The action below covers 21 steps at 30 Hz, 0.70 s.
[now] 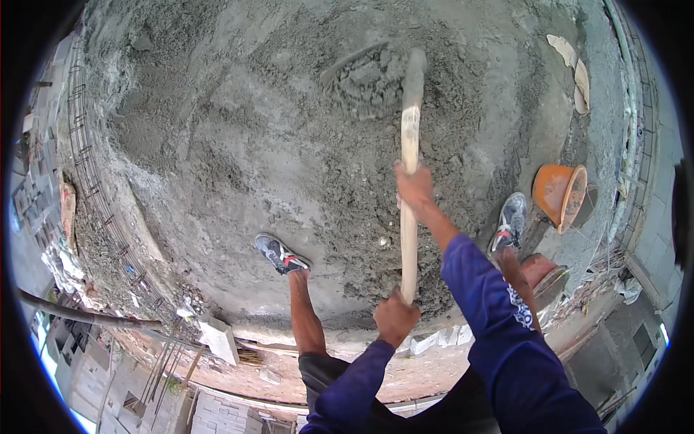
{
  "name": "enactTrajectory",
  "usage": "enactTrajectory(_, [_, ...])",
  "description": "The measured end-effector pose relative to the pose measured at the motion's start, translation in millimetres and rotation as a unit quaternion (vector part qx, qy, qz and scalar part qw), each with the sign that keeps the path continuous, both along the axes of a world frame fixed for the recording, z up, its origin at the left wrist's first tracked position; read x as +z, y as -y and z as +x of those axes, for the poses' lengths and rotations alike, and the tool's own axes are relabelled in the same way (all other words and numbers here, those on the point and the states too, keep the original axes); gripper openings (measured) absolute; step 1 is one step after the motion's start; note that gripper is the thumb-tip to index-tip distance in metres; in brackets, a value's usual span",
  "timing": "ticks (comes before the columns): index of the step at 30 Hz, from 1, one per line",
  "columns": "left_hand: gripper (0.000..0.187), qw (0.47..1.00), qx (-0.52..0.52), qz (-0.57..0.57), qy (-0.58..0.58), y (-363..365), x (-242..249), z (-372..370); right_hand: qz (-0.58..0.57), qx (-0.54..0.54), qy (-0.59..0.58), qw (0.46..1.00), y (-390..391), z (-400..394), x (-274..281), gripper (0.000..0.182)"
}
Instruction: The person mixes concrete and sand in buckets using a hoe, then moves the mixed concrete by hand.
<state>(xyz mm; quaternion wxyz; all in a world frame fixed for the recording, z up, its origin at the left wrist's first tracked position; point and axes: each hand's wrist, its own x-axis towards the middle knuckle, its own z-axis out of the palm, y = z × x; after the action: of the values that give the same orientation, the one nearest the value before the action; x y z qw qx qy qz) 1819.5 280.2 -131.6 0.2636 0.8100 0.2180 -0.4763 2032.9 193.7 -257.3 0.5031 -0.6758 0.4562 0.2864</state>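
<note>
A long pale wooden hoe handle point(409, 253) runs up the middle of the view. My left hand point(397, 318) is wrapped round its near end. Farther up the shaft, my right hand point(414, 186) is closed on the same handle. At the far end, the hoe's blade point(354, 61) shows only as a curved edge, with a lump of wet grey mortar point(369, 81) against it. Loose, crumbly mortar mix point(361, 188) spreads beneath the handle and around the blade.
My shoes point(278, 253) stand either side of the handle. An orange bucket point(553, 192) tilts at the right, near a reddish bucket point(538, 271). Torn paper point(575, 69) lies upper right. Rebar lattice point(83, 145) edges the left; a brick wall point(282, 376) drops below.
</note>
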Motion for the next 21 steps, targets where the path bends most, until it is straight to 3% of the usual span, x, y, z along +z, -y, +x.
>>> enactTrajectory(1, [0.038,1.000,0.011,-0.009,-0.012,0.3,17.1,-29.5,-0.030,0.039,0.035,0.998,6.3,-49.5,-26.3,0.041])
enactTrajectory(4, [0.028,0.998,0.022,-0.008,-0.056,-2.6,72.4,-109.8,0.013,-0.017,-0.056,0.998,0.7,-139.2,32.7,0.032])
enactTrajectory(5, [0.025,0.997,0.004,-0.002,-0.074,-8.5,93.9,-135.3,-0.005,-0.008,-0.006,1.000,-0.1,-205.4,19.1,0.029])
enactTrajectory(6, [0.025,0.995,-0.037,0.015,-0.096,-15.2,110.6,-172.0,0.004,-0.043,-0.083,0.996,-9.0,-223.2,60.0,0.026])
enactTrajectory(8, [0.024,0.981,-0.058,0.021,-0.183,-35.9,142.9,-247.0,0.044,-0.122,-0.119,0.984,-22.0,-281.3,102.6,0.019])
enactTrajectory(10, [0.026,0.982,-0.021,0.013,-0.185,-46.5,165.2,-320.3,0.071,-0.184,-0.117,0.973,-34.2,-282.8,150.0,0.013])
enactTrajectory(13, [0.024,0.999,0.020,0.011,-0.037,-47.9,124.2,-261.2,0.085,-0.158,-0.083,0.980,-32.1,-243.9,130.5,0.014])
enactTrajectory(16, [0.022,0.986,-0.003,0.050,0.160,-61.2,17.7,-113.8,0.162,-0.158,0.027,0.974,-47.6,-84.2,74.5,0.016])
enactTrajectory(18, [0.034,0.977,-0.007,0.079,0.196,-81.1,-37.0,-7.5,0.217,-0.139,0.115,0.959,-68.8,31.2,42.7,0.024])
enactTrajectory(21, [0.037,0.979,0.004,0.074,0.188,-96.2,-44.5,162.0,0.255,-0.082,0.209,0.940,-92.7,169.6,-1.0,0.039])
